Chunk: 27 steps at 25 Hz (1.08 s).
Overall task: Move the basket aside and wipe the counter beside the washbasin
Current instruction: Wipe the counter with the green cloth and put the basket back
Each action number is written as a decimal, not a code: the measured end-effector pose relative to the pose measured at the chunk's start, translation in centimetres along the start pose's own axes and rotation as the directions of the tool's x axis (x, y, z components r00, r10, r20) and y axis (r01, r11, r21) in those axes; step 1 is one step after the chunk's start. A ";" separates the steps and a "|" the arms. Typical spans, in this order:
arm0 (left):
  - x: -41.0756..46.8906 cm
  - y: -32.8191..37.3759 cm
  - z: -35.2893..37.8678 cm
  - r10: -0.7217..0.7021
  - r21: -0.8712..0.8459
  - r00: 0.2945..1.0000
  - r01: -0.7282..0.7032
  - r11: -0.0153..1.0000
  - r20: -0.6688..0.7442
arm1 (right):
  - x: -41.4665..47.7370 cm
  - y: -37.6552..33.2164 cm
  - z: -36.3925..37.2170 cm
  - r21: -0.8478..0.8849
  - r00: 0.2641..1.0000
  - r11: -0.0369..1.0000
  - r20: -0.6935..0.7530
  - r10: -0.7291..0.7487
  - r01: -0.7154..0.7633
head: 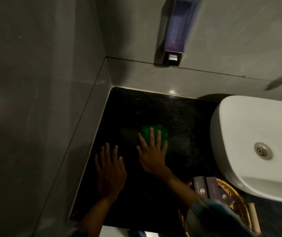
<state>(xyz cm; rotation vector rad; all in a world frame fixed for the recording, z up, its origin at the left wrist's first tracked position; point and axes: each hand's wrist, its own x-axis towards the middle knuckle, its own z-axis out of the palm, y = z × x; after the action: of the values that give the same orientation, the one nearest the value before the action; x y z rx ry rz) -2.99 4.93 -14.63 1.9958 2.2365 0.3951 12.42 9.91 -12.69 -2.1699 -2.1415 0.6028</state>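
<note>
A dark speckled stone counter (pixel 162 110) fills the corner left of the white washbasin (pixel 249 127). My right hand (pixel 151 151) lies flat with fingers spread on a green cloth (pixel 155 132), pressing it on the middle of the counter. My left hand (pixel 110 170) rests flat on the bare counter to its left, fingers apart and holding nothing. The golden woven basket (pixel 234 192) sits at the counter's front right corner, under my right forearm, partly hidden by my sleeve. It holds two dark purple boxes (pixel 208 187).
Grey tiled walls close off the counter on the left and at the back. A soap dispenser (pixel 176 31) hangs on the back wall above. The basin's drain (pixel 263 150) shows at right. The counter's front edge runs along the bottom.
</note>
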 end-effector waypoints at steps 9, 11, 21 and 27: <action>0.2 0.1 -0.7 -0.010 -0.045 1.000 0.011 0.999 0.027 | 2.7 3.0 -9.2 0.228 0.999 0.974 -0.038 0.016 -0.007; 0.2 0.3 -1.5 0.000 -0.070 0.997 0.005 0.998 0.075 | -2.9 4.9 -10.9 0.364 0.984 0.931 -0.174 0.041 0.026; -6.1 11.5 -7.1 0.351 -0.468 0.684 -0.015 0.884 0.640 | -23.8 16.2 -12.3 0.102 0.760 0.764 -0.076 0.645 -0.638; -9.1 10.9 -8.7 0.327 -0.560 0.703 0.122 0.819 0.632 | -24.2 16.4 -12.5 0.468 0.787 0.673 0.084 0.611 -0.572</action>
<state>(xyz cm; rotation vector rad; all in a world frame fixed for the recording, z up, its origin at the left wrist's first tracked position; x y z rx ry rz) 6.36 -4.02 -4.10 1.5626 1.3093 0.2020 32.39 -11.27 0.07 -2.4855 -1.0236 0.9241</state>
